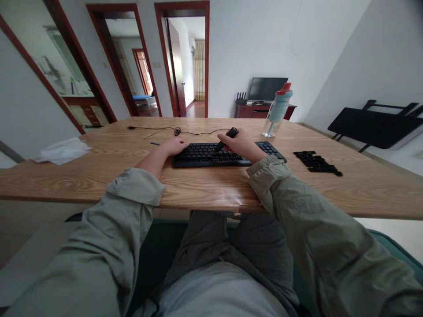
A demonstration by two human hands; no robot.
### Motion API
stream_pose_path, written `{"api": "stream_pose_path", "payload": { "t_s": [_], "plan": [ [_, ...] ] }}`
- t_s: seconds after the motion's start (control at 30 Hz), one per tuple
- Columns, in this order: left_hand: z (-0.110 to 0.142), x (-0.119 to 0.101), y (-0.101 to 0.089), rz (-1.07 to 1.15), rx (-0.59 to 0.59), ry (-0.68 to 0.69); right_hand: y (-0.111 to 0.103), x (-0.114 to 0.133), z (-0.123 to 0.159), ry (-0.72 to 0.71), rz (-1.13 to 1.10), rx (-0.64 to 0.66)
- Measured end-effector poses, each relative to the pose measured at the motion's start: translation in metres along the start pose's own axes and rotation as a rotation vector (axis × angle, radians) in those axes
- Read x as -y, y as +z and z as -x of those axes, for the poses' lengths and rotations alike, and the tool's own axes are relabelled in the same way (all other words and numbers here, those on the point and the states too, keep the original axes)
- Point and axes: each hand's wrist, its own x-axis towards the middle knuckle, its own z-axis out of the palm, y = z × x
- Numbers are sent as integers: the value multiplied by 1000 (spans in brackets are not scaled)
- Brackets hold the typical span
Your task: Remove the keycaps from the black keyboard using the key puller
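A black keyboard (194,155) lies across the wooden table in front of me. My left hand (176,145) is at its back left corner, fingers closed over the edge. My right hand (240,143) is wrapped round a short, thick black handheld tool (232,133), slanted with its lower end down at the middle keys. The exact kind of tool is not clear, and my right hand and wrist hide part of the keyboard's right side. To the right, small black pieces that look like loose keycaps (317,162) lie grouped in rows.
A clear bottle with a red and teal lid (278,108) stands behind the keyboard's right end. A black cable (198,133) runs along the back of the table (205,185). White tissue (64,150) lies at left. A thin blue item (155,143) is near my left hand.
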Motion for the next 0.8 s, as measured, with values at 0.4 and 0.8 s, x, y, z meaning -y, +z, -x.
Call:
{"api": "stream_pose_path", "payload": {
  "t_s": [0.4, 0.8],
  "plan": [
    [4, -7, -4, -110, 98, 19, 2, 9, 39, -261, 171, -20],
    [1, -4, -3, -128, 91, 26, 29, 19, 71, -369, 693, -169]
  ]
}}
